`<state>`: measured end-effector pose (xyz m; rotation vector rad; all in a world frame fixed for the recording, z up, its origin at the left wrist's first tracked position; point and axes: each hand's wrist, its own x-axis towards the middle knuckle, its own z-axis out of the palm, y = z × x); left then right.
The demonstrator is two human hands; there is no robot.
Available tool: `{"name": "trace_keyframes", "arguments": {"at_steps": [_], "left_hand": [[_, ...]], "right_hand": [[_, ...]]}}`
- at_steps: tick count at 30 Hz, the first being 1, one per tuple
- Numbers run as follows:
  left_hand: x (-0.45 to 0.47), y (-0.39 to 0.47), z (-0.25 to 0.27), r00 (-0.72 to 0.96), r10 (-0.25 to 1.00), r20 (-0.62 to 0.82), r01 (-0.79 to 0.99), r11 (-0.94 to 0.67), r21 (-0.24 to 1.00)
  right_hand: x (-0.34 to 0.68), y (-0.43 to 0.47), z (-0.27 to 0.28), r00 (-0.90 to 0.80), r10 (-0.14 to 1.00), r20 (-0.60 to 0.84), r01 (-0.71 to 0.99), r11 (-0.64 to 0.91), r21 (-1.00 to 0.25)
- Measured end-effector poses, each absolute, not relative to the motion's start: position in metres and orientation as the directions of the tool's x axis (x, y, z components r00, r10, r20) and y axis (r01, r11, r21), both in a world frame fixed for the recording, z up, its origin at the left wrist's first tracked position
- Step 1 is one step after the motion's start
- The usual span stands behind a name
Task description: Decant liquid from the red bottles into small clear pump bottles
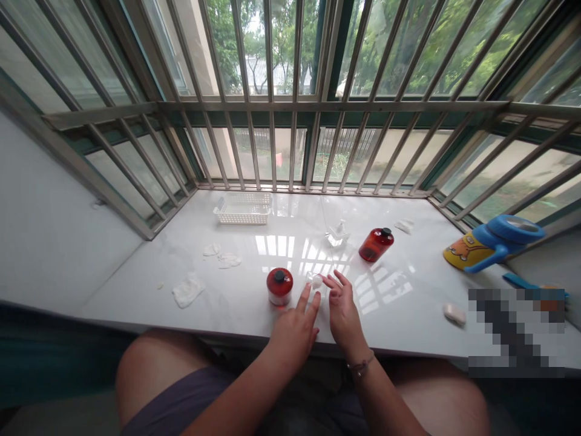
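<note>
Both hands sit close together near the front edge of the white counter [254, 315]. The left hand [295, 327] and the right hand [342, 312] pinch a small white cotton pad [316, 281] between their fingertips, with the other fingers spread loose, so the pad stays up off the shiny top. A short red jar [279, 286] stands upright just left of the hands, close enough to reach. A red bottle [376, 244] lies on its side farther back on the right, and a clear pump top [338, 233] rests near it. More cotton pads [188, 289] lie scattered on the left. A white basket [242, 208] sits by the window bars, out of the way.
</note>
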<state>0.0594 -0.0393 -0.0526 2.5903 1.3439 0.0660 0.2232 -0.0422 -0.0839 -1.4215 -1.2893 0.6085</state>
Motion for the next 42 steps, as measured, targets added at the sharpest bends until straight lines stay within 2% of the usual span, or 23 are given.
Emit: {"name": "trace_keyframes", "arguments": {"at_steps": [7, 14, 21, 26, 32, 38, 42], "left_hand": [[0.0599, -0.0397, -0.0543, 0.578, 0.815, -0.044, 0.805, -0.559, 0.199], [0.0604, -0.0398, -0.0522, 0.582, 0.811, -0.059, 0.805, -0.563, 0.187], [0.0604, -0.0403, -0.0487, 0.58, 0.811, -0.071, 0.809, -0.565, 0.164], [0.0605, -0.0407, -0.0507, 0.584, 0.811, -0.046, 0.804, -0.569, 0.171], [0.0602, -0.0404, -0.0509, 0.584, 0.811, -0.041, 0.804, -0.571, 0.165], [0.0603, -0.0402, -0.0508, 0.586, 0.809, -0.039, 0.801, -0.572, 0.176], [0.059, -0.04, -0.051, 0.591, 0.806, -0.027, 0.796, -0.578, 0.177]], "right_hand": [[0.228, -0.0448, -0.084, 0.384, 0.894, 0.23, 0.334, 0.097, -0.937], [0.2227, -0.0441, -0.0867, 0.292, 0.918, 0.27, 0.359, 0.156, -0.92], [0.2258, -0.0452, -0.0864, 0.392, 0.894, 0.217, 0.283, 0.107, -0.953], [0.2239, -0.0452, -0.0885, 0.302, 0.924, 0.237, 0.299, 0.144, -0.943], [0.2219, -0.0452, -0.0906, 0.418, 0.891, 0.179, 0.245, 0.079, -0.966], [0.2185, -0.0451, -0.0913, 0.31, 0.921, 0.234, 0.284, 0.145, -0.948], [0.2209, -0.045, -0.0917, 0.368, 0.905, 0.212, 0.274, 0.112, -0.955]]}}
